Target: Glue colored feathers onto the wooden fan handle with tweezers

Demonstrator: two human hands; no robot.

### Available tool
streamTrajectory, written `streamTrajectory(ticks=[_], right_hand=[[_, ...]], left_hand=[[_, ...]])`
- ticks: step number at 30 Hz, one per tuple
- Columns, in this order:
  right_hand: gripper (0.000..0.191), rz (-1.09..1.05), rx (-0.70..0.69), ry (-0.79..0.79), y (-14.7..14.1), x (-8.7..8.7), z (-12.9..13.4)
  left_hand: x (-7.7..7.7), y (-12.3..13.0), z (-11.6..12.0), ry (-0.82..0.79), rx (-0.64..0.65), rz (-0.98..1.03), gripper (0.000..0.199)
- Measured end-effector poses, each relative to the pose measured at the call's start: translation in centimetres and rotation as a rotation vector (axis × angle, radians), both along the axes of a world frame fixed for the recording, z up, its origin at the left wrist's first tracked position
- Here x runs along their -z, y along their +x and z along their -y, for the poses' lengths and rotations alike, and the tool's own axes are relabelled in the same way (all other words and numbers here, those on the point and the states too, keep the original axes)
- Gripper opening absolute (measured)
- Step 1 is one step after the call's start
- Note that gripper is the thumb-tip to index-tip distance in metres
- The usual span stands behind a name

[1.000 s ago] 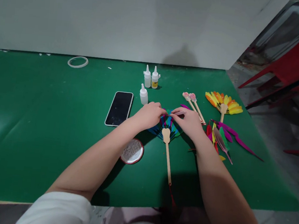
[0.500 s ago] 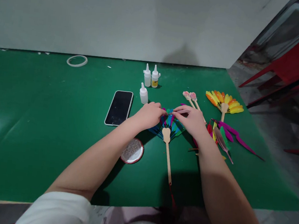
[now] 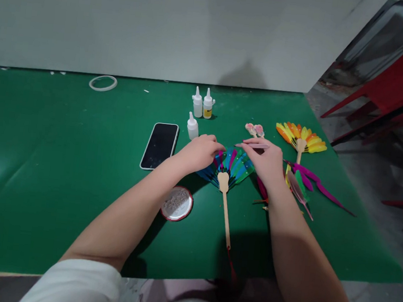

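Note:
A fan of blue, green and magenta feathers point(image 3: 240, 167) lies on the table, its wooden handle point(image 3: 227, 216) pointing toward me and ending in a red tassel. My left hand point(image 3: 204, 152) rests at the fan's upper left edge, fingers bent together; whether they grip the feathers is hidden. Above the upper right of the fan, my right hand point(image 3: 263, 160) holds pink tweezers point(image 3: 257, 146), their tip pointing left, off the feathers. A round red-rimmed lid point(image 3: 177, 204) with small clear bits in it lies below my left wrist.
Three white glue bottles point(image 3: 193, 126) stand behind my left hand, with a phone point(image 3: 159, 146) to their left. A yellow-orange fan point(image 3: 301, 138), loose feathers point(image 3: 300, 190) and pink-topped sticks point(image 3: 254, 129) lie at right. A clear ring point(image 3: 103, 83) sits far left.
My right hand has moved right and slightly up with the tweezers, away from the feathers. My left hand has shifted slightly left. More of the fan's top shows.

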State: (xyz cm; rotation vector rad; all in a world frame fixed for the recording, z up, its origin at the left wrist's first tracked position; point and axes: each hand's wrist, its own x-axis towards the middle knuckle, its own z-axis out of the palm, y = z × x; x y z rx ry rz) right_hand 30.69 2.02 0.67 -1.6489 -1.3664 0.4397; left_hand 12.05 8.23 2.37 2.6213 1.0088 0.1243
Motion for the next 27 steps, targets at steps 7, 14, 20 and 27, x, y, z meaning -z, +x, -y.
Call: streamTrajectory(ticks=[7,14,20,27], right_hand=[[0.019,-0.043,0.014,0.021,0.1,-0.1,0.4],[0.016,-0.161,0.024,0.11,-0.1,-2.0,1.8],[0.015,-0.24,0.003,0.117,-1.0,-2.6,4.5],[0.013,-0.202,-0.133,0.062,-4.3,-2.3,6.9]], left_hand=[[-4.9,-2.7,0.3,0.064,-0.313,0.438,0.014],[-8.8,-6.2,1.4,0.224,-0.479,0.433,0.035],[-10.3,-8.4,1.9,0.238,-0.564,0.249,0.041],[-9.1,-8.9,0.6,0.108,-0.524,-0.022,0.041]])
